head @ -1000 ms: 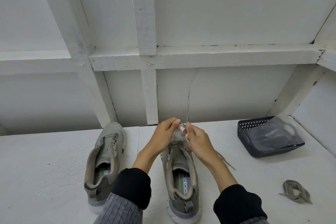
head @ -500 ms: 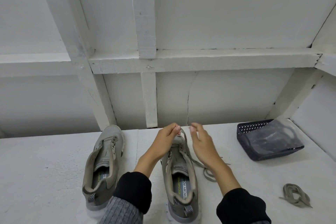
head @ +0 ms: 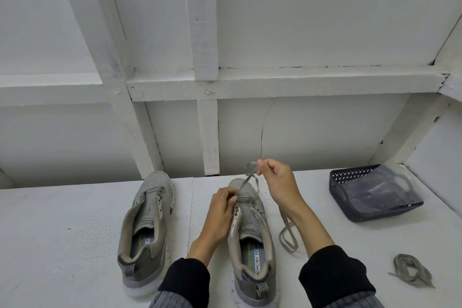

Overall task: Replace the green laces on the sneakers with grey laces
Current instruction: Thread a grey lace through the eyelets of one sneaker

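Two grey sneakers stand side by side on a white surface. The left sneaker (head: 147,222) has no lace. The right sneaker (head: 251,232) has a grey lace (head: 246,184) through its front eyelets. My left hand (head: 221,210) pinches the lace at the sneaker's front left eyelets. My right hand (head: 280,181) is raised above the toe and pinches the lace's end, pulling it up. The lace's other end lies looped on the surface to the right of the sneaker. A second bundled lace (head: 410,270), greyish-green, lies at the right.
A dark perforated basket (head: 350,177) holding a clear plastic bag stands at the back right. A white panelled wall (head: 212,120) with wooden battens rises directly behind the sneakers.
My right hand rose from beside the toe and pulled the lace end upward. My left hand dropped onto the front eyelets. The loose lace slid closer along the sneaker's right side.
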`<state>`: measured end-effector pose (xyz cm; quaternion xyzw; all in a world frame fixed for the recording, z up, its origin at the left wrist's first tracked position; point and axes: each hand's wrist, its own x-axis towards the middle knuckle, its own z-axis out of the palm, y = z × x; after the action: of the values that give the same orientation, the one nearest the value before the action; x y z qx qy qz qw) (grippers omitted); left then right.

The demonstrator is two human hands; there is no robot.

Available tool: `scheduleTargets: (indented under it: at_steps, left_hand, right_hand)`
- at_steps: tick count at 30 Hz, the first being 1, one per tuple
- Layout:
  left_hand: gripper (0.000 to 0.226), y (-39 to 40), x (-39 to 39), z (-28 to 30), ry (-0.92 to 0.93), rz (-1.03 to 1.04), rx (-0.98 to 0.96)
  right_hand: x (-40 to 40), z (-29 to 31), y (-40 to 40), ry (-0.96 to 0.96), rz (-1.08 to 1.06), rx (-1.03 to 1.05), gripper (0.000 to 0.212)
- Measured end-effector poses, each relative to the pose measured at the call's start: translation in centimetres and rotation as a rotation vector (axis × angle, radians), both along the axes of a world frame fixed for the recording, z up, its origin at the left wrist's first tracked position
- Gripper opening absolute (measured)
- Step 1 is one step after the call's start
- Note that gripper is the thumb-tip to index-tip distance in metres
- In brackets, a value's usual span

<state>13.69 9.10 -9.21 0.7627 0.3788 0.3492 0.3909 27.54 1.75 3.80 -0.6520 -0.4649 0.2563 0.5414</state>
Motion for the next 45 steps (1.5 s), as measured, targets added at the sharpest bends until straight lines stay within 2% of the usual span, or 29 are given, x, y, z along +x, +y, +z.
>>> scheduleTargets:
  at_steps: [5,15,20,23,26,29,32,35,40,42,43,45]
  left_hand:
    - [0.011,0.1,-0.2,0.6,-0.01,0.002,-0.007]
    - [0.023,-0.7,0.7,0.9,-0.058,0.229,-0.053]
    - [0.015,0.4,-0.2,0.7,-0.049,0.098,-0.072]
    - [0.02,1.5,-0.9,1.2,-0.029,-0.001,-0.115]
    - [0.026,2.0,-1.1,1.5,0.001,-0.043,-0.127]
    - [0.023,2.0,-1.0,1.5,0.012,-0.057,-0.131]
    - [0.019,1.8,-0.9,2.0,-0.018,-0.1,-0.188]
    - [0.018,1.7,-0.7,3.0,-0.018,-0.13,-0.219]
    - [0.023,1.7,0.2,3.8,0.076,-0.141,-0.183]
    - [0.021,1.6,0.5,4.4,0.084,-0.153,-0.175]
    - [0.021,1.4,0.7,4.8,0.086,-0.162,-0.174]
    - [0.023,1.2,0.9,5.6,0.07,-0.187,-0.175]
  right_hand:
    - [0.2,2.4,0.0,0.105,-0.043,0.162,0.034]
    - [0.2,3.0,0.1,0.003,-0.051,0.188,0.034]
    - [0.9,2.6,0.4,-0.082,-0.082,0.169,0.034]
    - [1.5,2.4,0.5,-0.125,-0.093,0.176,0.032]
    - [1.3,2.5,0.6,-0.121,-0.081,0.183,0.031]
    - [1.2,2.3,0.5,-0.107,-0.085,0.181,0.032]
    - [2.4,1.1,0.1,-0.226,-0.164,0.048,0.037]
    - [4.6,-1.3,-0.8,-0.451,-0.269,-0.271,0.043]
    - [6.5,-6.3,-2.1,-0.405,-0.282,-0.506,0.038]
    - [6.3,-7.3,-1.8,-0.492,-0.27,-0.529,0.028]
    - [5.9,-7.2,-1.6,-0.484,-0.254,-0.47,0.025]
    - [4.3,-6.3,-1.1,-0.363,-0.136,-0.292,0.028]
